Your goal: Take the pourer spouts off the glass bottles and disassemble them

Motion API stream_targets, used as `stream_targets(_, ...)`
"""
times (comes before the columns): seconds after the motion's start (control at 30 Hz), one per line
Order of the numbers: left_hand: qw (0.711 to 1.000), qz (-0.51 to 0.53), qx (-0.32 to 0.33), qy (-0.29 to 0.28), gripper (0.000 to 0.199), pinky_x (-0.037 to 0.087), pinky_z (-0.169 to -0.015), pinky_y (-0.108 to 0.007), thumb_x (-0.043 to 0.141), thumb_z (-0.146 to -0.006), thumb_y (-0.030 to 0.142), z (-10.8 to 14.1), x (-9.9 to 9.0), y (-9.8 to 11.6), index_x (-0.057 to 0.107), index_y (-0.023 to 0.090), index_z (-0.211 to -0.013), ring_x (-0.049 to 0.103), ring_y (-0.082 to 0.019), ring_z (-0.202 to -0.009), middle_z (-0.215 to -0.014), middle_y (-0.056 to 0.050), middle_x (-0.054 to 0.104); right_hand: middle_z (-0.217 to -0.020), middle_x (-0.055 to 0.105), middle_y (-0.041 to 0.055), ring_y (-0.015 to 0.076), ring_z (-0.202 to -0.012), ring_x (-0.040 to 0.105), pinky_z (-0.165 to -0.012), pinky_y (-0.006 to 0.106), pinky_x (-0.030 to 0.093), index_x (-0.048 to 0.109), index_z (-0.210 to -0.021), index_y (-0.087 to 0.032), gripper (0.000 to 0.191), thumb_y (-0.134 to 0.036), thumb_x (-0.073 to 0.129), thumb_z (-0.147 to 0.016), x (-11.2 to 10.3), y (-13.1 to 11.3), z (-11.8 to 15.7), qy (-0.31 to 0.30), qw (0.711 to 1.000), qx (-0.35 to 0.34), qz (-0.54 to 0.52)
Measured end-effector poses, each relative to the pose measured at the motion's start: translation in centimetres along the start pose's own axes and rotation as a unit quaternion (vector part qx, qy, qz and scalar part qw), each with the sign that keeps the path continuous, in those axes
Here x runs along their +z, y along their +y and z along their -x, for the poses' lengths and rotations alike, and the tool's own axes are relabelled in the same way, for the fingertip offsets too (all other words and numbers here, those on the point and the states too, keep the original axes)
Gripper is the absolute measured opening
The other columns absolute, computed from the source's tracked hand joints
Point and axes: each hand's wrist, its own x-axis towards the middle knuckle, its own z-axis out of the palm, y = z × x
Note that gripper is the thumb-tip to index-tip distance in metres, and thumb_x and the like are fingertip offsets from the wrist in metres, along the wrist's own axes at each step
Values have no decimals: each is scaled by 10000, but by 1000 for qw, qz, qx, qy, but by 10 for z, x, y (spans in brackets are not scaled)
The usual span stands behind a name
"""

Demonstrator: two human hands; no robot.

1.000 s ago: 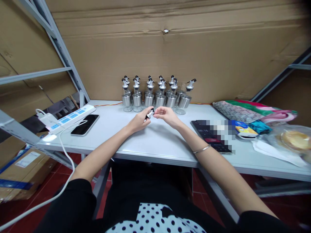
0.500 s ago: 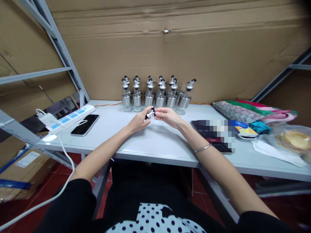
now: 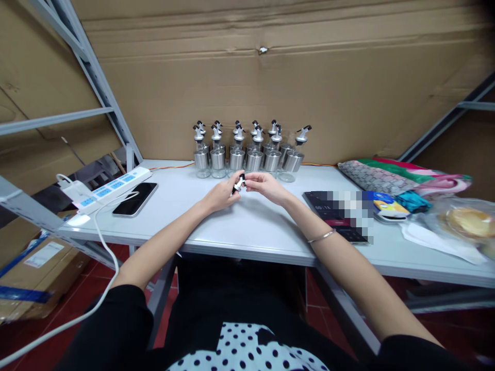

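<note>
My left hand [image 3: 222, 196] is closed around a silver-and-black bottle pourer [image 3: 238, 185], held just above the table. My right hand [image 3: 266, 186] has its fingertips pinched at the pourer's black tip; how firmly they grip it is too small to make out. Behind both hands, several glass bottles with steel sleeves stand upright in two rows. Most of them carry the same kind of pourer, for example the front bottle [image 3: 236, 161]. At the right end, one bottle [image 3: 293, 162] has its spout pointing right.
On the white table [image 3: 232, 234], a power strip [image 3: 112, 190] and a phone [image 3: 135, 199] lie left. A partly blurred tablet-like device [image 3: 328, 216], a patterned cloth bag [image 3: 386, 178] and food in plastic [image 3: 469, 221] lie right. Cardboard [image 3: 270, 87] stands behind.
The pourer's black tip has tilted a little between my fingers. Both hands stay in nearly the same place, and the bottles stand as before.
</note>
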Motion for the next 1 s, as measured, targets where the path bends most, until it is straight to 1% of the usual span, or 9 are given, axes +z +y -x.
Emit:
stream_targets(0.13,1000,-10,5,4,665,467,-748,-290,430,-748,168,-1,-1,1,290,96,-1393,581,-169,-763,-1014,-109,613,-772,695,14,94,-638,548,-684,270,469,710,-827,-168,309,-357,776,-591,2,-4,1,15,1000,-15,20)
stream_targets(0.3,1000,-17,15,18,634,454,-737,-273,438,-743,163,-1,0,1,329,130,-1367,567,-156,-747,-991,-86,613,-733,683,-1,85,-605,534,-661,268,459,696,-808,-163,297,-339,778,-583,2,-5,2,21,999,-19,24)
stream_targets(0.43,999,10,21,28,652,446,-739,-246,435,-745,156,0,-1,2,294,100,-1379,560,-136,-752,-1029,-95,600,-729,680,-7,83,-620,548,-666,263,457,687,-815,-159,316,-334,789,-572,2,-4,0,28,999,-21,4)
stream_targets(0.5,999,27,23,28,653,441,-732,-227,433,-751,152,0,-2,2,280,108,-1384,554,-118,-735,-1035,-82,598,-726,677,-10,86,-628,553,-667,265,460,680,-809,-160,324,-336,795,-562,2,-3,0,34,999,-22,-4)
stream_targets(0.73,998,36,21,41,600,441,-740,-229,459,-751,157,0,-1,-1,323,125,-1335,559,-118,-747,-984,-54,600,-741,672,-6,99,-672,566,-680,277,467,669,-813,-164,323,-345,793,-575,4,-3,0,42,998,-34,-7)
stream_targets(0.87,998,43,16,45,584,450,-741,-237,471,-747,163,0,0,-1,323,110,-1309,576,-127,-756,-952,-55,608,-747,677,5,115,-694,581,-703,298,477,675,-808,-166,330,-357,799,-570,3,-1,-1,44,999,-32,-4)
stream_targets(1.0,997,55,8,62,475,456,-750,-236,459,-763,161,0,1,-2,370,122,-1228,592,-126,-788,-959,-60,617,-720,682,3,106,-648,578,-695,298,485,688,-794,-165,349,-361,821,-537,-1,0,-2,60,998,-31,-5)
